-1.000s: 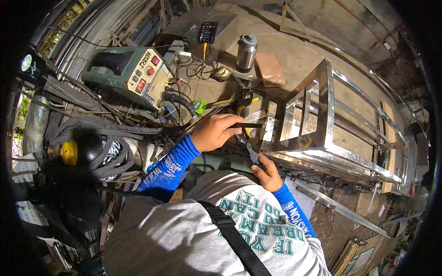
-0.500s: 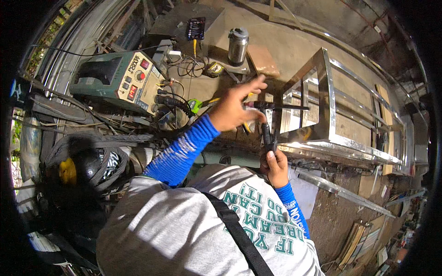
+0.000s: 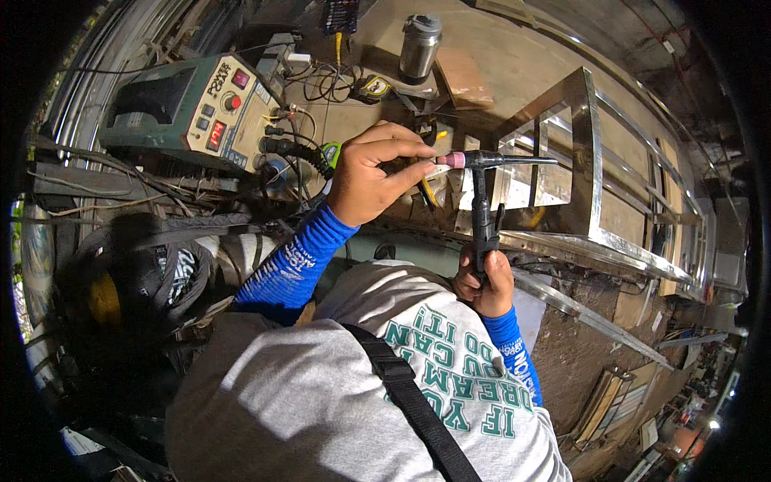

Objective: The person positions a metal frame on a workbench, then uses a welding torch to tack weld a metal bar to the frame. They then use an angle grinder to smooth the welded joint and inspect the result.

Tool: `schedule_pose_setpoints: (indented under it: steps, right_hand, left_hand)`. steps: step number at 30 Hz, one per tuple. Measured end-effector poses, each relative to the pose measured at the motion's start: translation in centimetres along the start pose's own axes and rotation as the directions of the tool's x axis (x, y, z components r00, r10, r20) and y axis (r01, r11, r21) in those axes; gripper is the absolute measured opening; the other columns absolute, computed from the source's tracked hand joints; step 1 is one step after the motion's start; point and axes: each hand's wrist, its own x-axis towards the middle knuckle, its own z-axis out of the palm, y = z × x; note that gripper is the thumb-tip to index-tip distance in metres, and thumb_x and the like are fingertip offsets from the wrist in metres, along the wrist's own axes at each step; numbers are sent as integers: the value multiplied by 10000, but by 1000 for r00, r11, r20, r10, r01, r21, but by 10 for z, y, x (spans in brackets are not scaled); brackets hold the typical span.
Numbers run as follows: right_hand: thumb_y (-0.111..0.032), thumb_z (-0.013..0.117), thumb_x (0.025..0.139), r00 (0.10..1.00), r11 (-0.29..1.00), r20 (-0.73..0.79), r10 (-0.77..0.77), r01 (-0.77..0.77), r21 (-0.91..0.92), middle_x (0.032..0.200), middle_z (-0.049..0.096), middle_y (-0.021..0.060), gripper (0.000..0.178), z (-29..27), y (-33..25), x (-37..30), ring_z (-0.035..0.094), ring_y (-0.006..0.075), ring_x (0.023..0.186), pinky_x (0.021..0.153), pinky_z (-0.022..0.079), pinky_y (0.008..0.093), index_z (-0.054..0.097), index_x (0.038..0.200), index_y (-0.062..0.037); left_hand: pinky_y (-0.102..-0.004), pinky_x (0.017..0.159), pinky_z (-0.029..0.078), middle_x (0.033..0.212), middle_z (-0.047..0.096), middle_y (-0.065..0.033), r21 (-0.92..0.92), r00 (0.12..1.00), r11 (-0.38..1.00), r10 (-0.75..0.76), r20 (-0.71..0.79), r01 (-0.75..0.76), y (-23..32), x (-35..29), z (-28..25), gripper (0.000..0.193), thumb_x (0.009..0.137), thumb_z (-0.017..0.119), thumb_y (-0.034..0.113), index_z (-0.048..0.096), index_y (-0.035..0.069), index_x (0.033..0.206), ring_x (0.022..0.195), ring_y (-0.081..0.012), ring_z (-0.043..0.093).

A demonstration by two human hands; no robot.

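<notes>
Holding torch (image 3: 482, 201), tan worktop (image 3: 514, 80), brown floor (image 3: 570, 365)

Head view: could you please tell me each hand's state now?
Left hand: at the pink nozzle; grip cannot be told.
Right hand: closed on the black torch.

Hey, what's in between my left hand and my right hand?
The head view shows a black torch there: its pink nozzle is at the fingertips of the left hand, its handle in the right hand.
</notes>
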Motion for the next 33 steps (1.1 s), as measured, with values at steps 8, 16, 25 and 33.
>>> schedule_pose_setpoints:
  steps: [8,16,25,33]
  right_hand:
    - [-557,584,1050,982,941,135,136,-170,293,619,432,-34,575,-12,6,11,318,79,458,430,268,275,587,1064,17]
    - [-566,551,1065,958,889,209,198,-265,374,620,427,-29,590,-23,11,20,327,82,456,422,271,278,593,1051,22]
    - [-564,532,1069,992,992,30,119,-120,47,592,424,-25,575,-2,0,15,324,94,435,411,279,287,582,1046,8]
    - [-587,592,1040,996,992,23,87,-84,-90,598,470,-2,584,-5,-4,13,377,95,435,414,296,270,620,1038,-3]
  left_hand:
    - [-344,850,562,1008,759,-111,49,995,997,61,-81,-57,4,-8,-5,173,830,861,23,803,33,993,947,-246,726]
    - [-365,793,554,953,741,-105,277,968,949,200,-153,-152,3,-11,1,195,790,865,-3,785,39,963,893,-268,706]
    - [-382,760,537,915,729,-98,241,970,965,153,-187,-106,-3,-14,2,148,780,851,6,771,42,899,852,-279,692]
    - [-341,819,550,947,733,-105,117,985,993,8,-172,12,3,-17,0,126,825,828,-6,752,15,923,886,-240,709]
